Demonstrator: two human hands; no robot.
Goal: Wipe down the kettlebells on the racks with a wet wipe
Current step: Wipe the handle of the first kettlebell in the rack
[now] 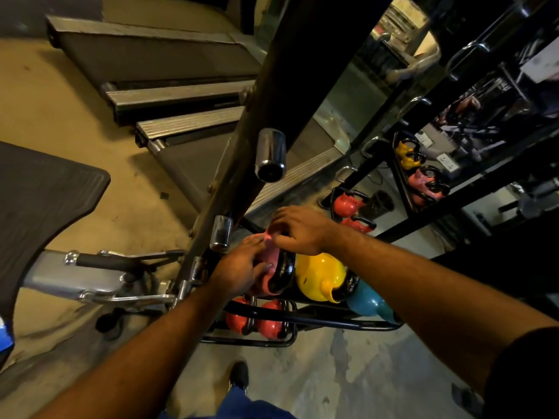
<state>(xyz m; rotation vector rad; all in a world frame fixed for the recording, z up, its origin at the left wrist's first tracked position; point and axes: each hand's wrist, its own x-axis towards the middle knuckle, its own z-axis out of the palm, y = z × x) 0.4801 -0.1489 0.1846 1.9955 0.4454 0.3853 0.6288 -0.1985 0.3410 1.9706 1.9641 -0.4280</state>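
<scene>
Both hands on pink kettlebell (272, 264); fingers' grip unclear, wipe not discernible.

- 3 treadmill decks (181, 98) lie side by side on the tan floor (60, 122), upper left;
- a dark rubber mat (39, 192) at the left edge;
- 2 chrome pegs (270, 154) jut from a slanted black upright (242, 164) (the lower, smaller one sits nearer the floor);
- a mirror (378, 95) behind; a dark shoe (239, 375) below.
</scene>
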